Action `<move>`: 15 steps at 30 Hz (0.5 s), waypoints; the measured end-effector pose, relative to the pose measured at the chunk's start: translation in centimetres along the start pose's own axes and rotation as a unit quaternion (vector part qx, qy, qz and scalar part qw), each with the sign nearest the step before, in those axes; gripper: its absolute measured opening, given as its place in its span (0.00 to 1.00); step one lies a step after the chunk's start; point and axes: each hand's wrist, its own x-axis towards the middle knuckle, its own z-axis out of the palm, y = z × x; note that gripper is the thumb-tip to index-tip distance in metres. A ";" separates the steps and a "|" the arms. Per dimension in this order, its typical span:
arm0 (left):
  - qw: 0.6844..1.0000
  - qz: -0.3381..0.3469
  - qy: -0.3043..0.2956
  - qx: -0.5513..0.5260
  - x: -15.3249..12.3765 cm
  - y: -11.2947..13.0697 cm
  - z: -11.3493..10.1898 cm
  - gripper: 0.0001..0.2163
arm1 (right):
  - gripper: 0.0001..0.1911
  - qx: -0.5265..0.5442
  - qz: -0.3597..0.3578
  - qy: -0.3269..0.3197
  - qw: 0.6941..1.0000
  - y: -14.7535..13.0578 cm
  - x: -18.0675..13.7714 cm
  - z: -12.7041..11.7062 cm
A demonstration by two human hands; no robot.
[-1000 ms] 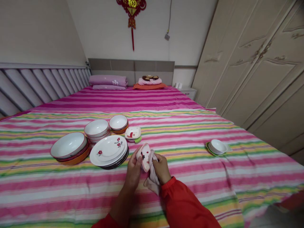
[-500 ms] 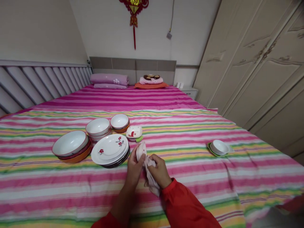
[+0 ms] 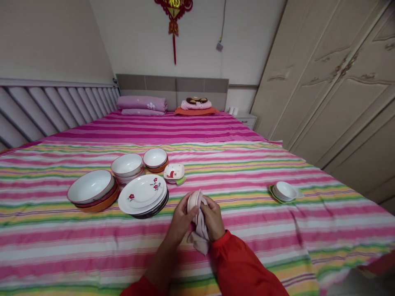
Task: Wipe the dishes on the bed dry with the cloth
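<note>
Carries the small dish (image 3: 193, 200) a little to the right of its place half a second ago, drawing the hands closer together and bringing the cloth (image 3: 201, 237) up against the rim. Holds the dish in the left hand (image 3: 183, 218), thumb across the outer wall and fingers curled around the far side, tilted nearly on edge above the striped cover (image 3: 253, 232). Pinches the cloth in the right hand (image 3: 213, 216) at the dish's open side; cannot tell how far inside. Lets the cloth's loose end hang between the wrists. Wears a red sleeve (image 3: 243, 263) on the right forearm.

Has, left of the hands, a stack of plates (image 3: 140, 190), white with red flowers on top and dark below, just beside a stack of large bowls (image 3: 91, 187) with orange at the bottom. Faces, farther back, a stack of medium bowls (image 3: 127, 165), a stack of smaller bowls (image 3: 155, 158) next to it, then a pile of square dishes (image 3: 174, 172) with green poking out underneath. Has, well apart to the right, little white bowls (image 3: 285, 190) nested over something green. Looks across toward folded purple bedding (image 3: 142, 103) by a grey headboard (image 3: 160, 84).
</note>
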 end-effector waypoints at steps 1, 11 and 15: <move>1.000 0.001 0.011 -0.001 0.1 0.0 -0.2 0.28 | 0.11 -0.004 -0.012 -0.042 0.999 -0.2 -0.1 0.1; 0.999 0.000 0.035 -0.042 -0.1 -1.1 -1.0 0.24 | 0.11 -0.201 -0.150 -0.209 0.945 -0.3 0.3 -0.6; 0.998 -0.002 0.036 -0.050 0.0 -1.0 -0.9 0.24 | 0.14 -0.278 -0.212 -0.108 0.930 0.4 0.2 -0.5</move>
